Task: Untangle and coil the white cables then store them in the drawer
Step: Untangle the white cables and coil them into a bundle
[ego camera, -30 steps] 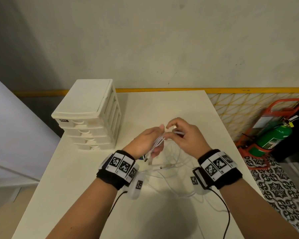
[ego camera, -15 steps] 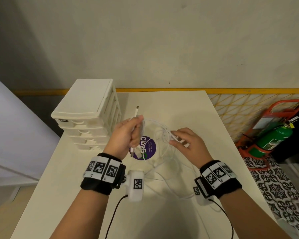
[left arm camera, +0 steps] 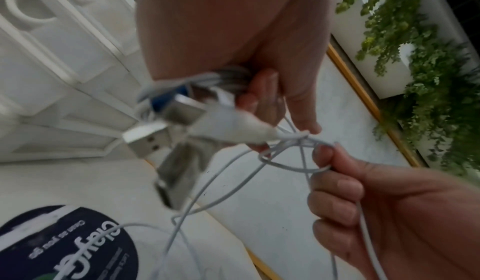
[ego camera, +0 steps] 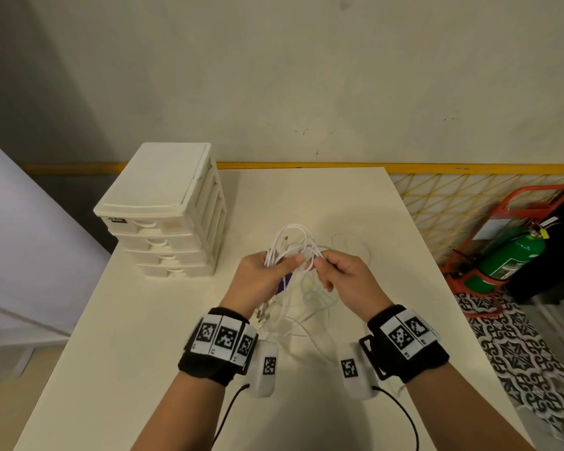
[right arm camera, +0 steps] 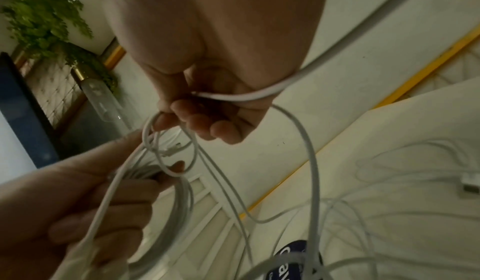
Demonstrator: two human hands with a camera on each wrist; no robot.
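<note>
A bundle of white cables [ego camera: 290,245] is held up over the middle of the white table [ego camera: 144,320]. My left hand [ego camera: 264,271] grips several looped strands [right arm camera: 145,173], and USB plugs [left arm camera: 168,126] hang below its fingers. My right hand [ego camera: 339,275] pinches one strand [left arm camera: 298,165] right beside the left, with more cable [right arm camera: 249,97] running through its curled fingers. Loose cable [ego camera: 303,323] trails from both hands onto the table. The white drawer unit [ego camera: 163,216] stands at the back left, with all its drawers pushed in.
A round purple sticker [left arm camera: 78,247] lies on the table under the hands. Another thin white cable [ego camera: 352,245] lies looped to the right of the bundle. A green fire extinguisher [ego camera: 508,258] in a red stand is on the floor, right of the table.
My left hand, which had swung out left with a cable end raised, has come back to the middle. Both hands now meet on the bundle, and the loops stand higher.
</note>
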